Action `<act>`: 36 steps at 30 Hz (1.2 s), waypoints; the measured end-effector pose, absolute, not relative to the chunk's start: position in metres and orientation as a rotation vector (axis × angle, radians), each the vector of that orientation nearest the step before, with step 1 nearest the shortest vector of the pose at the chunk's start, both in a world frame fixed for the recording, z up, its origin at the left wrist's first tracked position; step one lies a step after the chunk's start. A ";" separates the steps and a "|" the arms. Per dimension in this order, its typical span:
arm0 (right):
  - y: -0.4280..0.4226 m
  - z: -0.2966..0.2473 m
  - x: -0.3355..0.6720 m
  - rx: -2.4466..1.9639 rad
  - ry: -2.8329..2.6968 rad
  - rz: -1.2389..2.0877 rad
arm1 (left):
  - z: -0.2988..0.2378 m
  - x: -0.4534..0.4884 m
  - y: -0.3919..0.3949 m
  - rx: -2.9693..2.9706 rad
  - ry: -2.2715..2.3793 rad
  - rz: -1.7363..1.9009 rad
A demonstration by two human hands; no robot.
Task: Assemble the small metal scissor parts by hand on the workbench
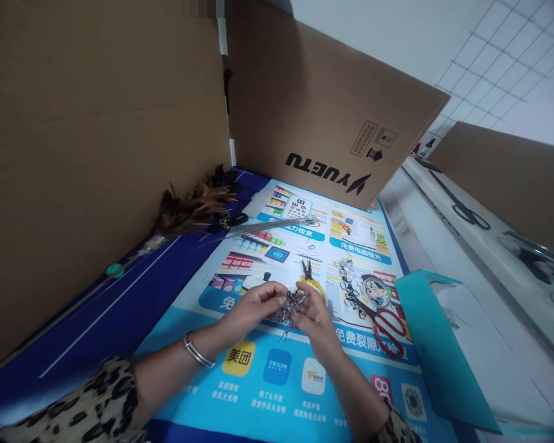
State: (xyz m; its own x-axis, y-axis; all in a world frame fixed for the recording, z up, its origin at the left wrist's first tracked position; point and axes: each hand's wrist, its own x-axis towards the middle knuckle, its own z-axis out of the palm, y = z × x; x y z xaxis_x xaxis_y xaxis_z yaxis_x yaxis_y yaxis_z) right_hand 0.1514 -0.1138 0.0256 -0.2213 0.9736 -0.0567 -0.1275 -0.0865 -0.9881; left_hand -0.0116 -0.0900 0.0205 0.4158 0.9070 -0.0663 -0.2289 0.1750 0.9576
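My left hand [252, 307] and my right hand [314, 315] meet over a printed blue poster [277, 369] on the table. Both pinch a small tangled cluster of silver metal rings and wire [292, 307] held between the fingertips, with a strand hanging down. A silver bangle sits on my left wrist. Just beyond my fingers lie yellow-handled pliers [310, 277].
Red-handled scissors [383, 320] and a heap of metal rings [348, 280] lie right of my hands. A teal folder [438, 351] lies further right. A feather duster [189, 212] and a bundle of wires [272, 224] lie at the back. Cardboard walls [96, 154] enclose the table.
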 end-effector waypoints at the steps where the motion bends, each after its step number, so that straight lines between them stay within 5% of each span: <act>1: -0.113 0.025 0.152 -1.036 -1.211 1.500 | 0.020 -0.012 -0.090 1.098 0.758 0.919; 13: -0.112 0.015 0.151 -0.981 -1.213 1.546 | 0.010 -0.012 -0.087 1.179 0.750 0.863; 36: -0.110 0.006 0.156 -1.274 -1.547 0.999 | 0.009 -0.014 -0.085 1.354 0.772 0.968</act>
